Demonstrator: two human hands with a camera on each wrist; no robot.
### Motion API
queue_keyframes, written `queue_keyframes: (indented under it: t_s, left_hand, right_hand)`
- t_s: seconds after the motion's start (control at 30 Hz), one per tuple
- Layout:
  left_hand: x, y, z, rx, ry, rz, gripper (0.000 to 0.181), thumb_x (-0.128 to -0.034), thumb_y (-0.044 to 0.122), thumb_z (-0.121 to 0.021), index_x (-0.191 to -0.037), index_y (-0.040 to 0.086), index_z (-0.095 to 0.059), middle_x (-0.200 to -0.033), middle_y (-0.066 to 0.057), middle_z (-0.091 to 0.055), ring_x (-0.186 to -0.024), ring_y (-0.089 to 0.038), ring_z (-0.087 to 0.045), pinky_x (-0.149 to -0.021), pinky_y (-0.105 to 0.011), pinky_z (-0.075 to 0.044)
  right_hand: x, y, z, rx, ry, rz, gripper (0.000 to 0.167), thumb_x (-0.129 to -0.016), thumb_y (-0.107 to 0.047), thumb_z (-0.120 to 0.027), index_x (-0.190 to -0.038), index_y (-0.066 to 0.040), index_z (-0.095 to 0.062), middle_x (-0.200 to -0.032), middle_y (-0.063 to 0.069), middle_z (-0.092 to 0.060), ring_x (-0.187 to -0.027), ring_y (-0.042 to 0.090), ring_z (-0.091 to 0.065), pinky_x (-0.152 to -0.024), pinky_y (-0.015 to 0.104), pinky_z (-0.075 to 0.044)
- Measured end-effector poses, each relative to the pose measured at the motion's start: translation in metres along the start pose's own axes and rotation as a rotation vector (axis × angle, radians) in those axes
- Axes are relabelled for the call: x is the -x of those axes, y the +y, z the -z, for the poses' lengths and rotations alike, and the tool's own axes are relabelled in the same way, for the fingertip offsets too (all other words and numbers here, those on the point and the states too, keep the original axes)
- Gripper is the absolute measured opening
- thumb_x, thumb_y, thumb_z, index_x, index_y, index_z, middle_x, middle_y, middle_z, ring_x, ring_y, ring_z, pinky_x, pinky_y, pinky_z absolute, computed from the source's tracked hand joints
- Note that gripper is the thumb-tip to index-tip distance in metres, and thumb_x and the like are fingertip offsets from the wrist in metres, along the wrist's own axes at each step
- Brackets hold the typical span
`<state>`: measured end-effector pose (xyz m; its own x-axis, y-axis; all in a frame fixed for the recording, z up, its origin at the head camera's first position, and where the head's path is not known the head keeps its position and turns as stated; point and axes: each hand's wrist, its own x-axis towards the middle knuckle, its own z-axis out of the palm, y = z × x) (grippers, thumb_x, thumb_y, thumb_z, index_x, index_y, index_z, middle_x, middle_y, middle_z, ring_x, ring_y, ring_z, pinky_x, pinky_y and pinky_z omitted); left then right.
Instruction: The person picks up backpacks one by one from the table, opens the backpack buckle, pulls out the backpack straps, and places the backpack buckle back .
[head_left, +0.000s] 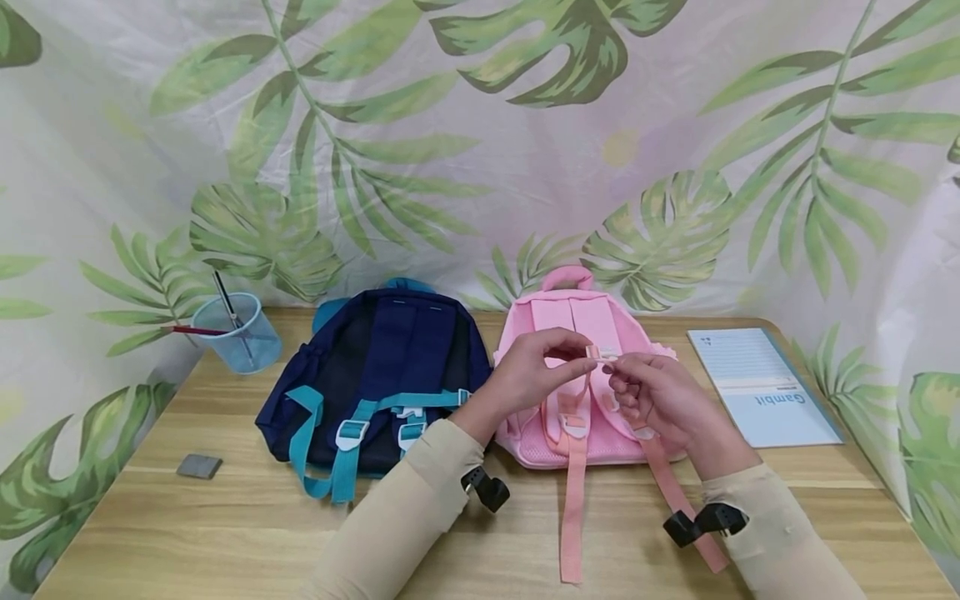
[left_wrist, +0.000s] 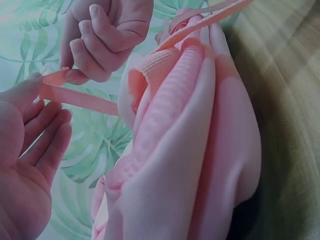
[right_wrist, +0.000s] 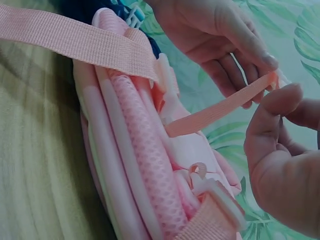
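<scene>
A pink backpack stands on the table with its shoulder straps facing me. My left hand pinches a narrow peach chest strap between thumb and fingers, the other fingers fairly straight in the left wrist view. My right hand pinches the end of the same strap with thumb and forefinger, its other fingers curled. The fingertips of both hands nearly meet. A small white piece shows at the strap's end, mostly hidden by fingers. Two wider peach straps hang from white buckles onto the table.
Left of the pink bag is a navy backpack with teal straps. Farther left stand a blue mesh cup with pens and a grey eraser-like block. A notebook lies at the right. Leaf-patterned cloth hangs behind the table.
</scene>
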<state>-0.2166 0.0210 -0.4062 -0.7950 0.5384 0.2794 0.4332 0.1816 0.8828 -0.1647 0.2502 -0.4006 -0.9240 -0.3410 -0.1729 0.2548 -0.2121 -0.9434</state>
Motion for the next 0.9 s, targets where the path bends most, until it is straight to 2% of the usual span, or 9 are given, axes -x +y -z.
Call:
queue_keyframes:
  t_s: [0.3,0.67,0.9]
  left_hand:
    - [0.000,-0.002,-0.001,0.034,0.007,-0.020,0.021,-0.1003,0.020,-0.079,-0.117,0.009,-0.077,-0.111,-0.008,-0.078,-0.106,-0.016,-0.071,-0.105,-0.057,-0.057]
    - [0.000,-0.006,0.000,0.038,-0.007,-0.033,0.019,-0.0986,0.015,-0.081,-0.116,0.006,-0.077,-0.110,-0.010,-0.078,-0.105,-0.016,-0.071,-0.105,-0.053,-0.058]
    - [0.000,-0.006,0.001,0.033,-0.006,-0.034,0.019,-0.0996,0.015,-0.080,-0.116,0.007,-0.078,-0.111,-0.009,-0.078,-0.105,-0.014,-0.070,-0.104,-0.057,-0.057]
  right_hand:
    - [-0.004,0.005,-0.009,0.010,0.032,-0.024,0.031,-0.117,-0.015,-0.045,-0.101,-0.013,-0.072,-0.079,-0.005,-0.063,-0.065,0.005,-0.050,-0.060,0.018,-0.046]
    - [-0.005,0.002,-0.011,0.030,0.050,0.016,0.033,-0.116,-0.009,-0.041,-0.100,-0.012,-0.070,-0.077,-0.004,-0.061,-0.064,0.006,-0.049,-0.057,0.017,-0.043]
    - [-0.001,0.001,-0.008,0.041,0.084,0.062,0.031,-0.114,-0.008,-0.047,-0.102,-0.016,-0.074,-0.085,-0.003,-0.075,-0.068,0.006,-0.064,-0.061,0.020,-0.056]
